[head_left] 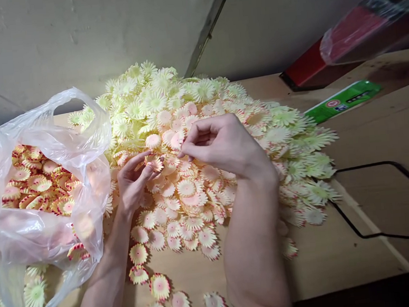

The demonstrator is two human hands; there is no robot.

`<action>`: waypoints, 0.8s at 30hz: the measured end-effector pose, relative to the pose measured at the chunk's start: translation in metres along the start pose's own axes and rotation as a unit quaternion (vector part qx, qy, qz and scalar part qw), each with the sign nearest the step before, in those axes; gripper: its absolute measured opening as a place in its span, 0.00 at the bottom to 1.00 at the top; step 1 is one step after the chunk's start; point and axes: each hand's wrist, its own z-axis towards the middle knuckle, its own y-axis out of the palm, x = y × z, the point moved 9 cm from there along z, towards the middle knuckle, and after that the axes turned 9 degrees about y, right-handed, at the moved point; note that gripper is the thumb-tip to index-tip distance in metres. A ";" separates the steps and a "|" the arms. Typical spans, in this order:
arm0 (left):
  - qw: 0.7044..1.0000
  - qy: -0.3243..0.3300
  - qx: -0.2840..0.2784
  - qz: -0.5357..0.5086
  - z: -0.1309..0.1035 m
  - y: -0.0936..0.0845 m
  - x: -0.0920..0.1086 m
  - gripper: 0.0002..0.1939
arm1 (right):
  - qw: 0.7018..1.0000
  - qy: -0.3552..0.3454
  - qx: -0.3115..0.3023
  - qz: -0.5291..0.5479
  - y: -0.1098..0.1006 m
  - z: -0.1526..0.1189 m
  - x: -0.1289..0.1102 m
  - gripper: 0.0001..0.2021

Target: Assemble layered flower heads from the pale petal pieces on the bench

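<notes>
Flower-shaped pieces lie heaped over the wooden table before us, pale green and cream toward the back and right, pinker through the middle. Our left hand is at the left side of the heap, and between its thumb and fingers we pinch one small flower with a pale pink centre and cream petals edged in red. Our right hand hangs over the middle of the heap, just to the right of that flower and apart from it; its fingers are curled, with thumb and forefinger brought close together, and we cannot tell whether anything sits between their tips.

To our left stands a translucent plastic bag, its mouth open toward us, one handle looping up at the back. Inside we see many red-edged flowers piled together. A few loose flowers are scattered on the table near our left forearm, and a pale green flower shows by the bag's front handle.

Beyond the heap, on the right, we have a green packet, a red box partly covered in clear plastic, and a bent black rod nearer us. A grey wall rises behind.
</notes>
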 end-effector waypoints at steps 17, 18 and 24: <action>0.999 -0.009 -0.002 -0.044 0.002 -0.002 0.006 0.21 | 0.995 -0.031 -0.037 -0.082 0.022 0.015 0.011 0.09; 0.999 -0.010 -0.004 -0.045 0.002 -0.002 0.006 0.22 | 0.994 -0.028 -0.042 -0.097 0.027 0.016 0.012 0.10; 0.999 -0.007 -0.010 -0.033 0.002 -0.003 0.006 0.21 | 0.988 -0.055 -0.012 -0.141 0.032 0.019 0.004 0.05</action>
